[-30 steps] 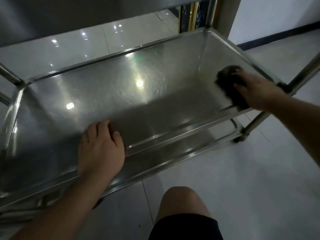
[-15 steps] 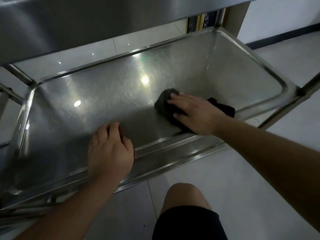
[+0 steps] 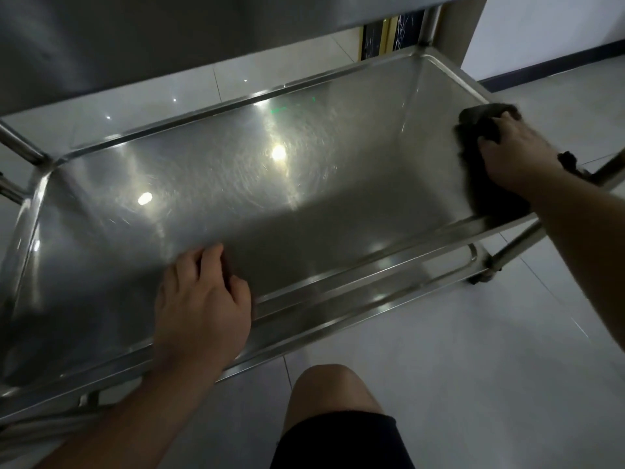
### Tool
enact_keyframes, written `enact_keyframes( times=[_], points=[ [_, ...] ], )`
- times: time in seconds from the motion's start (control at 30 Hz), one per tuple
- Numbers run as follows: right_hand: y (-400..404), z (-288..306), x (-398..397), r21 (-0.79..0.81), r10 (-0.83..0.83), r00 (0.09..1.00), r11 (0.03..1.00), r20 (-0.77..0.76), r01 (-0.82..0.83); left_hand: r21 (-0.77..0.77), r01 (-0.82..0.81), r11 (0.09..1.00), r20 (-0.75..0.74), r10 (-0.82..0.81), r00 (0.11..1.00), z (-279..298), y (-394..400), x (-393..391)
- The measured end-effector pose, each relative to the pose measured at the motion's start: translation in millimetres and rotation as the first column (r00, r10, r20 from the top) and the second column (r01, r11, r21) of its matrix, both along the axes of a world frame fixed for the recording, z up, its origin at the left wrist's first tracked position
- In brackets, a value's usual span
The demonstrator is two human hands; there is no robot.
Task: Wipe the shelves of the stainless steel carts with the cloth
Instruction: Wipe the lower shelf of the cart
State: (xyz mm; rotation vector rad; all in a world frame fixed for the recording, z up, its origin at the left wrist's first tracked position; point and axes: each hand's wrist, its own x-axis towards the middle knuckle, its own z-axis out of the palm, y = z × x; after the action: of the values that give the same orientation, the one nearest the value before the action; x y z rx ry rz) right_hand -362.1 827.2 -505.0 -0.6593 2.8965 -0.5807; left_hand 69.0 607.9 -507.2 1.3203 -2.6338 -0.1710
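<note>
I look down into a middle shelf (image 3: pixel 236 198) of a stainless steel cart, a shallow tray with a raised rim. My right hand (image 3: pixel 514 157) presses a dark cloth (image 3: pixel 473 120) against the shelf's right end, fingers curled over the cloth's top. The cloth's lower part lies in shadow under my wrist. My left hand (image 3: pixel 203 299) rests over the near rim, fingers bent down onto the shelf surface, holding nothing loose.
The shelf above (image 3: pixel 135 38) overhangs the far side. Cart posts stand at the far right (image 3: pixel 427 25), the left (image 3: pixel 17 147) and the near right (image 3: pixel 514 245), with a caster (image 3: pixel 480 275) below. My bare knee (image 3: pixel 324 394) is over pale floor tiles. A wall with dark skirting (image 3: pixel 548 62) runs at the right.
My right hand swept the cloth from the shelf's right end to its middle, then back to the right end. The left hand stayed on the near rim.
</note>
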Motion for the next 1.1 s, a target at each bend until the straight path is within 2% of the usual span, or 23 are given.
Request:
enact_keyframes(
  times=[0.1,0.2,0.27,0.33,0.43,0.53,0.6,0.63,0.77,0.87,0.93,1.0,1.07,1.1],
  points=[
    [10.9,0.4,40.4,0.036,0.124,0.992,0.991,0.039,-0.125,-0.003,-0.005,1.0,-0.006,0.005,1.0,0.2,0.3,1.7],
    [35.2,-1.9,93.2,0.044,0.371,0.924,0.928,-0.086,-0.369,0.005,-0.017,1.0,-0.022,0.018,1.0,1.9,3.0,1.3],
    [48.5,-3.5,106.1,0.031,0.481,0.87,0.876,-0.112,-0.481,0.021,-0.02,1.0,-0.025,0.02,0.999,3.7,5.5,1.2],
    [53.7,2.1,89.9,0.034,0.4,0.913,0.916,-0.072,-0.399,0.031,-0.013,0.999,-0.024,0.014,1.0,4.3,5.7,2.2],
    [49.3,12.8,43.3,-0.011,0.05,0.998,0.999,0.025,-0.05,0.027,-0.003,1.0,-0.021,0.003,1.0,4.9,5.0,3.7],
    [25.9,12.4,10.4,0.045,-0.219,0.974,0.974,-0.049,0.221,0.027,-0.004,1.0,-0.029,0.005,1.0,4.2,3.6,2.8],
    [1.1,10.1,-4.3,0.064,-0.294,0.954,0.952,-0.06,0.298,0.037,-0.005,0.999,-0.017,0.005,1.0,3.4,2.7,1.8],
    [-14.0,9.3,-11.5,0.054,-0.282,0.958,0.957,-0.04,0.284,0.037,-0.003,0.999,-0.012,0.003,1.0,3.0,2.4,1.9],
    [-92.3,11.1,-13.8,0.039,-0.1,0.995,0.994,0.027,0.099,0.027,-0.008,1.0,-0.009,0.008,1.0,1.6,2.1,2.8],
    [-148.1,11.3,41.8,0.002,0.218,0.975,0.976,0.041,-0.218,0.028,-0.007,1.0,0.008,0.007,1.0,1.8,1.5,2.2],
    [-164.1,8.3,97.2,-0.009,0.475,0.88,0.88,0.004,-0.475,0.027,-0.008,1.0,0.008,0.008,1.0,2.6,1.5,2.4],
    [-155.1,4.3,148.4,0.004,0.67,0.742,0.742,-0.011,-0.67,0.031,-0.005,1.0,0.003,0.005,1.0,3.0,0.6,3.4],
    [-121.2,5.4,174.5,-0.029,0.766,0.643,0.642,0.005,-0.766,0.028,-0.007,1.0,-0.004,0.007,1.0,1.9,-0.6,4.5],
    [-97.6,7.6,177.5,-0.033,0.777,0.629,0.63,0.026,-0.776,0.024,0.003,1.0,-0.006,-0.003,1.0,1.0,-0.2,5.3]
  ],
)
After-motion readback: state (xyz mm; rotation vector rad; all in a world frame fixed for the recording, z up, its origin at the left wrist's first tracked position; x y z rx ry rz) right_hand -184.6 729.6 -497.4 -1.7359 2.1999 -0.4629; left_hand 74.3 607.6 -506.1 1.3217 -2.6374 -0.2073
